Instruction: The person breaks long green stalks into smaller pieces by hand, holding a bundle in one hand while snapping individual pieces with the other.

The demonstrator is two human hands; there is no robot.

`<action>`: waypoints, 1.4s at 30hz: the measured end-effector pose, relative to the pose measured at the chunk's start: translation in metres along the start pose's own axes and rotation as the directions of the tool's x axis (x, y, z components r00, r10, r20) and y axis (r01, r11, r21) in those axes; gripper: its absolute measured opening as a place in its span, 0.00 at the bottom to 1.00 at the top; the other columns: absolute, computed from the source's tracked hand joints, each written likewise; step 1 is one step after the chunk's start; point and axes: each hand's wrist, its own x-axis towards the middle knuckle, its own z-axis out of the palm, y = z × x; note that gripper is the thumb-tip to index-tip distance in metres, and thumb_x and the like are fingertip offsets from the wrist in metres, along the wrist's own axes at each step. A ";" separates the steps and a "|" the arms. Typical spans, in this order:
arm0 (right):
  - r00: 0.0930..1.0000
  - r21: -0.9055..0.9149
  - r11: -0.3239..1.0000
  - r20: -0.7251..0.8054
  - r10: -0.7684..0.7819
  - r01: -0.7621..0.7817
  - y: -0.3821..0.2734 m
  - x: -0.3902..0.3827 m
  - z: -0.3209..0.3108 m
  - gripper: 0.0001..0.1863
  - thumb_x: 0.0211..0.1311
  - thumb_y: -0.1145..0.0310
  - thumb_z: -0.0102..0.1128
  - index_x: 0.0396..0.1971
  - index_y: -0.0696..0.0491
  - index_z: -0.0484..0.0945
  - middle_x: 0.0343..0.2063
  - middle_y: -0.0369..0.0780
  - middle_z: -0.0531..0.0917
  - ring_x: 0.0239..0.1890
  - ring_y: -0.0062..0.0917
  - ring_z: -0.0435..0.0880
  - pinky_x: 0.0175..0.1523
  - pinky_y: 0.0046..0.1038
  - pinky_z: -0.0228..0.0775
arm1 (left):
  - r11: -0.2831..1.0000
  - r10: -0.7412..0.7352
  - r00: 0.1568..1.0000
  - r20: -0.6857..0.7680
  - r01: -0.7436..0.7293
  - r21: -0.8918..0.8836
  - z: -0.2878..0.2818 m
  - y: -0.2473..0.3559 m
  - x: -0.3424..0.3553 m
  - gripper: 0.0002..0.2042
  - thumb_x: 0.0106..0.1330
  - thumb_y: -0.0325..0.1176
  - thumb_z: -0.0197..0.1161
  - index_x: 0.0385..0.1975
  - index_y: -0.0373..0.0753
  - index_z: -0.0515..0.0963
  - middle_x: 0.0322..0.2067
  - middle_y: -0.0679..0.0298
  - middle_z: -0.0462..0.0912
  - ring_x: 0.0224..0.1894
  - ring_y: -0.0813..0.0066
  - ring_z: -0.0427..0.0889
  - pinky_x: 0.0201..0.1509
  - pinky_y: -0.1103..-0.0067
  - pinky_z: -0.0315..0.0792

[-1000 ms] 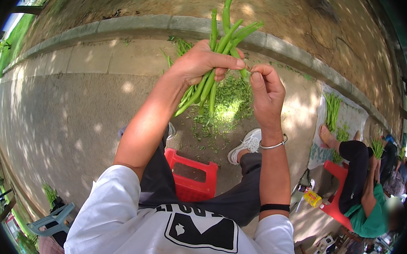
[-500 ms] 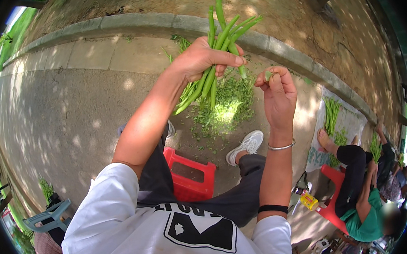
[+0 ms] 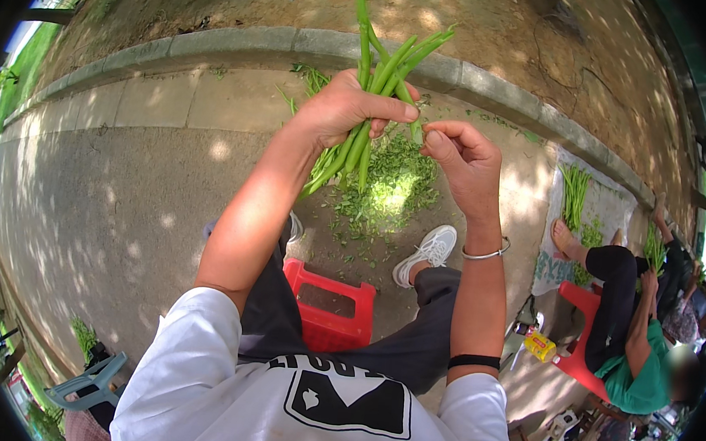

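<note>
My left hand [image 3: 360,109] is wrapped round a bunch of long, smooth green stalks [image 3: 398,62], their upper ends spread above the fist and the rest hanging below it. One stalk slants down to the right past my left thumb, its pale end [image 3: 416,132] reaching my right hand [image 3: 463,164]. There my right thumb and index finger pinch together at that end. Any loose scrap between these fingertips is too small to make out. Below the hands, a heap of chopped green trimmings [image 3: 384,198] covers the pavement.
A red plastic stool [image 3: 327,335] stands between my legs. The stone curb [image 3: 251,45] curves across ahead, with bare soil beyond. To the right, a pale sheet [image 3: 562,253] carries more green stalks [image 3: 575,196]; a person in green [image 3: 644,372] sits beside it near a yellow-labelled bottle [image 3: 540,345].
My right hand has moved left and slightly down, from apart to the end of the slanting stalk. The green scrap seen in its fingertips no longer shows. My left hand keeps its hold.
</note>
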 end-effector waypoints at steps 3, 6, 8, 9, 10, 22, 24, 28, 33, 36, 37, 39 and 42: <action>0.998 -0.137 0.990 -0.045 -0.035 0.028 0.007 0.000 0.001 0.06 0.56 0.71 0.62 0.31 0.58 0.79 0.27 0.32 0.80 0.28 0.11 0.75 0.34 0.14 0.68 | 0.999 0.003 1.000 -0.002 -0.003 0.034 0.001 -0.002 0.001 0.14 0.45 0.26 0.70 0.32 0.32 0.76 0.17 0.68 0.75 0.14 0.85 0.68 0.16 0.87 0.61; 0.998 -0.251 0.967 -0.041 -0.055 0.043 0.008 -0.001 0.000 0.07 0.57 0.71 0.61 0.32 0.59 0.78 0.28 0.33 0.80 0.29 0.13 0.77 0.34 0.15 0.69 | 0.998 0.001 1.000 -0.013 -0.001 0.060 0.001 -0.002 0.000 0.14 0.44 0.25 0.70 0.31 0.33 0.76 0.18 0.67 0.76 0.14 0.84 0.69 0.16 0.87 0.61; 0.986 -0.362 0.919 -0.007 -0.167 0.153 0.005 0.000 0.002 0.07 0.57 0.72 0.61 0.32 0.59 0.78 0.27 0.33 0.79 0.28 0.13 0.76 0.35 0.16 0.68 | 0.997 -0.001 1.000 -0.021 0.003 0.077 0.002 -0.002 0.001 0.13 0.44 0.25 0.70 0.31 0.32 0.76 0.18 0.67 0.76 0.14 0.84 0.69 0.16 0.87 0.61; 0.975 -0.415 0.886 0.016 -0.220 0.207 0.003 0.000 0.003 0.06 0.56 0.72 0.61 0.32 0.59 0.78 0.26 0.34 0.78 0.28 0.14 0.75 0.35 0.16 0.67 | 0.996 -0.001 1.000 -0.028 0.004 0.089 0.002 -0.002 0.001 0.13 0.44 0.25 0.70 0.30 0.32 0.76 0.17 0.67 0.76 0.14 0.84 0.69 0.16 0.86 0.61; 0.968 -0.446 0.864 0.023 -0.250 0.234 0.004 0.000 0.004 0.06 0.56 0.72 0.60 0.31 0.59 0.78 0.26 0.34 0.78 0.28 0.14 0.74 0.35 0.17 0.67 | 0.995 -0.001 0.999 -0.036 0.005 0.101 0.002 -0.002 0.001 0.13 0.44 0.25 0.70 0.30 0.32 0.76 0.17 0.66 0.76 0.14 0.84 0.69 0.16 0.86 0.61; 0.950 -0.376 0.898 -0.116 -0.290 0.228 0.009 -0.001 0.010 0.04 0.57 0.74 0.56 0.29 0.59 0.75 0.24 0.35 0.76 0.28 0.16 0.74 0.36 0.18 0.67 | 0.998 0.005 1.000 -0.015 -0.004 0.063 0.005 -0.003 0.002 0.13 0.45 0.25 0.69 0.31 0.33 0.76 0.16 0.67 0.74 0.14 0.84 0.69 0.16 0.86 0.61; 0.965 -0.249 0.955 -0.161 -0.207 0.163 0.011 -0.001 0.010 0.04 0.58 0.75 0.56 0.29 0.60 0.75 0.25 0.33 0.75 0.29 0.15 0.73 0.38 0.18 0.66 | 1.000 0.000 1.000 -0.005 0.000 0.009 0.004 -0.005 0.003 0.14 0.45 0.24 0.69 0.32 0.32 0.75 0.16 0.68 0.74 0.14 0.84 0.69 0.16 0.86 0.60; 0.949 -0.129 0.968 -0.204 -0.240 0.216 0.016 -0.001 0.015 0.04 0.59 0.75 0.55 0.30 0.60 0.75 0.26 0.31 0.75 0.29 0.13 0.71 0.37 0.17 0.65 | 0.996 -0.017 1.000 0.016 0.018 -0.084 0.007 -0.003 0.002 0.14 0.47 0.24 0.68 0.34 0.32 0.74 0.17 0.67 0.74 0.14 0.85 0.69 0.16 0.86 0.60; 0.958 0.025 0.984 -0.233 -0.167 0.178 0.014 -0.003 0.020 0.03 0.60 0.75 0.55 0.31 0.59 0.75 0.27 0.30 0.74 0.29 0.11 0.70 0.36 0.14 0.63 | 0.993 -0.022 0.999 0.045 0.027 -0.113 0.006 -0.001 0.002 0.14 0.47 0.24 0.68 0.34 0.32 0.74 0.18 0.67 0.74 0.14 0.84 0.68 0.16 0.86 0.60; 0.961 0.091 0.982 -0.238 -0.139 0.165 0.020 -0.003 0.020 0.04 0.60 0.74 0.55 0.31 0.58 0.75 0.28 0.30 0.75 0.30 0.11 0.71 0.36 0.13 0.64 | 0.993 -0.017 0.999 0.042 0.021 -0.112 0.005 -0.001 0.001 0.14 0.47 0.24 0.68 0.34 0.31 0.74 0.18 0.67 0.74 0.14 0.84 0.68 0.16 0.86 0.60; 0.972 0.092 0.986 -0.204 -0.115 0.136 0.019 -0.002 0.019 0.04 0.60 0.74 0.55 0.32 0.59 0.75 0.28 0.30 0.76 0.30 0.11 0.72 0.36 0.14 0.65 | 0.994 -0.013 0.999 0.039 0.017 -0.109 0.005 -0.001 0.001 0.14 0.46 0.24 0.68 0.34 0.31 0.74 0.18 0.67 0.74 0.14 0.84 0.68 0.16 0.86 0.60; 0.988 0.092 0.993 -0.139 -0.066 0.079 0.015 0.001 0.015 0.06 0.60 0.73 0.56 0.34 0.59 0.76 0.28 0.31 0.77 0.31 0.11 0.73 0.36 0.14 0.66 | 0.996 0.002 1.000 0.021 0.000 -0.089 0.003 0.000 0.000 0.14 0.46 0.24 0.68 0.34 0.31 0.74 0.17 0.67 0.74 0.14 0.84 0.68 0.16 0.86 0.60; 0.996 0.013 0.997 -0.056 -0.074 0.075 0.014 0.003 0.008 0.07 0.59 0.72 0.57 0.35 0.59 0.76 0.28 0.32 0.78 0.31 0.11 0.74 0.36 0.15 0.67 | 1.000 0.012 1.000 -0.007 -0.012 -0.018 -0.001 -0.001 0.000 0.15 0.45 0.24 0.68 0.34 0.31 0.75 0.16 0.67 0.74 0.14 0.84 0.68 0.16 0.85 0.60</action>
